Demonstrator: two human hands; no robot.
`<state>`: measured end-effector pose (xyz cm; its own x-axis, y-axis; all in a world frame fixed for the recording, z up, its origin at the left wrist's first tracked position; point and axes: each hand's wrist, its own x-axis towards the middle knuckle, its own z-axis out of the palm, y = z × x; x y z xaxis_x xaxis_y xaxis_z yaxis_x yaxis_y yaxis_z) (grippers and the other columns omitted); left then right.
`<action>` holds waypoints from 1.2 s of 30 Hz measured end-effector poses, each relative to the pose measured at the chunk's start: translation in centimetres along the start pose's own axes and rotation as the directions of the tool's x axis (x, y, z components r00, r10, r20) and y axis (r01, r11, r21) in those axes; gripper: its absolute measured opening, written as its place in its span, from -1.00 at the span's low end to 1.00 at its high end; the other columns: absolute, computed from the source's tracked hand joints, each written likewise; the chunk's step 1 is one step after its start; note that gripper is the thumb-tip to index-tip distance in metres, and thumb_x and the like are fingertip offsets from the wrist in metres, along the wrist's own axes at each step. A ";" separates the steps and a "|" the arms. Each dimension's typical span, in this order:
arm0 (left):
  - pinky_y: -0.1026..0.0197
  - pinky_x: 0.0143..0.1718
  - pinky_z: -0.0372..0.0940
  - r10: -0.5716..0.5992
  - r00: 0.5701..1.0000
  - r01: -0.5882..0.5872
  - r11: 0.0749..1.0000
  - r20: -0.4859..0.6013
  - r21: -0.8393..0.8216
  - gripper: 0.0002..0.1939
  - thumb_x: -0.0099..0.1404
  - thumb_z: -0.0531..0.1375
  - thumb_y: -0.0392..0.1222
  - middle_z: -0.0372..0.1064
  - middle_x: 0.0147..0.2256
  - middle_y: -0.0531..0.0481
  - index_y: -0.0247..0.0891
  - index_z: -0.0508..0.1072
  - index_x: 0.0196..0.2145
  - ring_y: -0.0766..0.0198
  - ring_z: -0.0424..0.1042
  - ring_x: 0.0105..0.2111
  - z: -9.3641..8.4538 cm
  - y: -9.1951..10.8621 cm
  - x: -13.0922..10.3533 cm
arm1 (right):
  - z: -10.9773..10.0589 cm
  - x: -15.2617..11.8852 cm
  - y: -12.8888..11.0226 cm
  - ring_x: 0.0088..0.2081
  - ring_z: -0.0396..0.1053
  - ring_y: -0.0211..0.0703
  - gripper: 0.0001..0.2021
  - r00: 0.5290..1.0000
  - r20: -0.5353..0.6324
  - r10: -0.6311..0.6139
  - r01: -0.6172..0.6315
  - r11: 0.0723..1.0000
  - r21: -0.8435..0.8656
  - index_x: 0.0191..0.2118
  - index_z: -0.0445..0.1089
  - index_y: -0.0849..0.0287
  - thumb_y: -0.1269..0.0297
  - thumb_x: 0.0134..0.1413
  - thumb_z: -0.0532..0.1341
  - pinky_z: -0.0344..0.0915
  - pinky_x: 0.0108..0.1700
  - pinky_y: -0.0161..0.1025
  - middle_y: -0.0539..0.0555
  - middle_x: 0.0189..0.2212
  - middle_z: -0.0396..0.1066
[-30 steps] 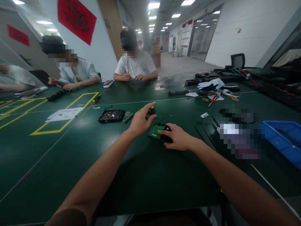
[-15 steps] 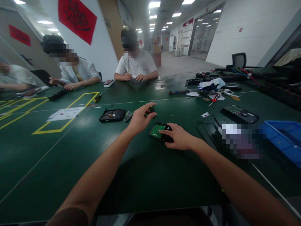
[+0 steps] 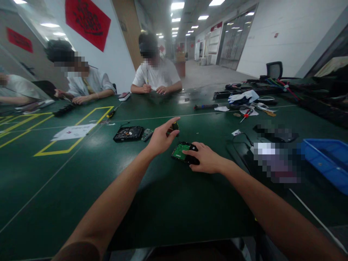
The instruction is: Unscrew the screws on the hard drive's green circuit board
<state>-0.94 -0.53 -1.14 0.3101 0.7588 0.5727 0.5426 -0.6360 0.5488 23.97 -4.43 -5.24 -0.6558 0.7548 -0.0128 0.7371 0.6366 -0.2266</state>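
My right hand (image 3: 208, 157) grips the right side of a hard drive (image 3: 179, 151), its thumb over the green circuit board that faces up. The drive lies on the green table in front of me. To the left and just beyond it, my left hand (image 3: 162, 137) is curled around a small black-and-yellow tool (image 3: 174, 126), mostly hidden by the fingers; its exact kind does not show. Beside that hand lies a loose circuit board (image 3: 147, 134), and further left an opened black hard drive (image 3: 128, 133).
A blue bin (image 3: 326, 159) stands at the right, near a blurred-out item (image 3: 274, 163) with a cable. A red-tipped screwdriver (image 3: 246, 115) and gloves (image 3: 243, 97) lie beyond. A paper sheet (image 3: 73, 132) is at left. Several people sit across the table.
The whole view has shifted slightly. Both hands keep their places on the hard drive and the black-and-yellow tool.
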 end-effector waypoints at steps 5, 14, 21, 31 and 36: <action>0.18 -0.17 0.48 0.012 1.000 -0.012 1.000 -0.003 0.009 -0.45 0.43 0.20 -0.22 0.52 -0.21 -0.04 -0.09 0.29 0.34 0.27 0.49 -0.29 0.0 0.1 0.0 | 0.1 0.0 0.1 0.33 0.06 0.44 -0.26 1.000 -0.004 -0.005 0.005 1.000 0.004 0.42 0.18 -0.14 -0.09 0.15 0.28 0.09 0.27 0.34 0.26 0.37 0.00; 0.16 -0.12 0.49 0.030 1.000 -0.030 0.999 0.006 -0.018 -0.43 0.43 0.20 -0.21 0.52 -0.12 -0.06 -0.10 0.27 0.35 0.26 0.52 -0.24 0.1 0.0 0.0 | -0.2 0.0 -0.1 0.33 0.05 0.43 -0.26 1.000 0.010 0.012 -0.013 1.000 0.012 0.42 0.19 -0.13 -0.08 0.14 0.29 0.08 0.28 0.32 0.24 0.38 0.00; 0.14 -0.13 0.50 0.041 0.999 -0.041 0.999 0.004 -0.018 -0.42 0.43 0.20 -0.20 0.52 -0.11 -0.07 -0.08 0.26 0.36 0.26 0.51 -0.24 0.1 -0.2 -0.1 | -0.3 -0.1 -0.2 0.34 0.04 0.44 -0.26 1.000 0.004 0.016 -0.016 1.000 0.023 0.41 0.20 -0.14 -0.08 0.14 0.30 0.08 0.29 0.32 0.22 0.39 0.00; 0.22 -0.24 0.49 0.089 0.996 -0.089 0.996 -0.032 0.011 -0.35 0.41 0.19 -0.32 0.44 0.07 -0.14 -0.07 0.19 0.39 0.20 0.48 -0.09 0.3 0.0 -0.1 | -0.1 0.0 -0.1 0.33 0.06 0.43 -0.26 1.000 -0.004 0.007 -0.007 1.000 0.009 0.41 0.20 -0.14 -0.07 0.13 0.30 0.09 0.27 0.34 0.25 0.37 0.01; 0.21 -0.23 0.48 0.114 0.991 -0.109 0.991 -0.069 0.073 -0.45 0.40 0.24 -0.31 0.42 0.09 -0.12 -0.11 0.29 0.30 0.22 0.46 -0.12 0.5 -0.2 -0.1 | -0.1 -0.1 -0.1 0.32 0.07 0.42 -0.26 1.000 -0.002 0.005 -0.005 1.000 0.007 0.42 0.19 -0.15 -0.09 0.14 0.30 0.11 0.26 0.33 0.26 0.36 0.02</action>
<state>-0.65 -0.40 -1.59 0.3155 0.6702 0.6718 0.5609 -0.7028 0.4376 23.98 -4.50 -5.11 -0.6517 0.7584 -0.0122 0.7394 0.6316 -0.2333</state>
